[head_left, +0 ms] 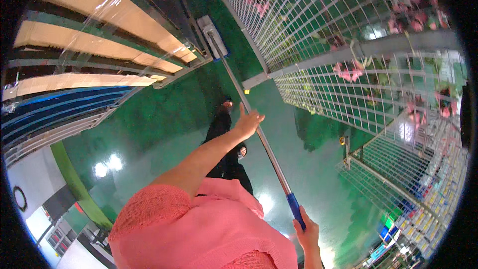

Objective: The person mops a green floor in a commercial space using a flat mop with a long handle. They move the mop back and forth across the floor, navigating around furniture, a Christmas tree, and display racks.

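Note:
A flat mop (266, 147) with a long metal pole runs slantwise across the view. Its wide pale head (220, 45), blue along the edge, lies on the green floor between the shelving at left and the wire mesh at right. My left hand (248, 123) is closed around the middle of the pole, with the arm reaching forward. Lower down, my right hand (307, 230) grips the pole's upper end, at the blue handle grip (294, 207). Part of the right hand's fingers is hidden behind the handle.
Shelving with cardboard boxes (94, 40) stands at left, close beside the mop head. Wire mesh racks (318, 25) with pink flowers (350, 71) line the right side. The glossy green floor (149, 114) shows darker, wet-looking patches. My feet stand beside the pole.

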{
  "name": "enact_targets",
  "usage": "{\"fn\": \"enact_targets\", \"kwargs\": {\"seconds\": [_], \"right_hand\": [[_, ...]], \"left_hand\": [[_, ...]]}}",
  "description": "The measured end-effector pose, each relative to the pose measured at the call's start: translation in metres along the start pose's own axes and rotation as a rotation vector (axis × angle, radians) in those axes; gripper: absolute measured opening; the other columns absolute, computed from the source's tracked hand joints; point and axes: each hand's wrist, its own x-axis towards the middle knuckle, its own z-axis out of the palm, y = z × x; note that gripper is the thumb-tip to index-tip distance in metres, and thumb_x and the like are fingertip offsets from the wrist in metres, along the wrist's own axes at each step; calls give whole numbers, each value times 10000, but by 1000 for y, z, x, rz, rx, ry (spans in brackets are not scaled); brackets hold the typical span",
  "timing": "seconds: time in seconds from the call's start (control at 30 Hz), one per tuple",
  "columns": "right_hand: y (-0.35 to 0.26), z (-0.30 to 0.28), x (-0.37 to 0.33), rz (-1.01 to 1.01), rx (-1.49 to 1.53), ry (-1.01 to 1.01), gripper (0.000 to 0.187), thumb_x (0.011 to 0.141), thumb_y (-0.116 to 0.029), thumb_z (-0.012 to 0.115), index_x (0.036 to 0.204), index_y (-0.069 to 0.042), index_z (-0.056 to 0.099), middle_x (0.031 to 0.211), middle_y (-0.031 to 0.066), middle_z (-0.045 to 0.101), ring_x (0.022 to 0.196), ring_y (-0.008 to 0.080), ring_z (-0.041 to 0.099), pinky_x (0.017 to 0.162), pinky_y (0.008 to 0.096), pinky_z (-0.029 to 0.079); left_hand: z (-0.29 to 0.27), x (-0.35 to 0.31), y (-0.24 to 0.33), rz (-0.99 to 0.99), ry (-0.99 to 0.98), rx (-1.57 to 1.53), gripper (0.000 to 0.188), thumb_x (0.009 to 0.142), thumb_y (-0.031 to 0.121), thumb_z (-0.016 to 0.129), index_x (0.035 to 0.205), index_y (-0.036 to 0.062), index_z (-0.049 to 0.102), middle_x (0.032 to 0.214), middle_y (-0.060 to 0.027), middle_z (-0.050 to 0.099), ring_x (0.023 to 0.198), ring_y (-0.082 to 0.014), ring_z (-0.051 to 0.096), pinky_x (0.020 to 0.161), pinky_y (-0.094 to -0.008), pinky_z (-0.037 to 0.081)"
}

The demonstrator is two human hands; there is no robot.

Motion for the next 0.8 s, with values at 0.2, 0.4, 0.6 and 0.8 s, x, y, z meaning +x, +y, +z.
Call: {"fn": "enact_targets", "kwargs": {"seconds": [0.2,0.4,0.6,0.8], "right_hand": [[-101,49,188,-138,-40,53,483,796,-234,585,1258,-197,451,623,133,565,526,254,560,519,331,433],[-217,65,339,-249,74,73,466,829,-298,535,1268,-183,432,834,197,603,746,335,602,642,393,454],[-305,71,436,-332,-6,181,482,807,-362,545,1253,-212,443,922,208,603,838,392,577,722,457,450],[-242,83,405,-322,1,218,464,804,-377,541,1243,-251,453,879,188,622,777,385,597,681,469,468]], "left_hand": [[-59,3,-91,-343,235,-29,658,758,118,561,1336,156,249,1359,-89,254,1310,-272,161,941,-663,176],[-35,-49,-143,-580,138,-151,645,761,104,548,1333,132,249,1360,-93,248,1310,-284,159,942,-665,171],[-31,-46,-129,-571,121,-300,610,766,106,541,1310,116,267,1322,-98,298,1284,-294,221,924,-665,217],[-53,-31,-112,-498,231,-322,509,773,120,534,1240,100,331,1219,-102,389,1206,-281,345,902,-621,308]]}}
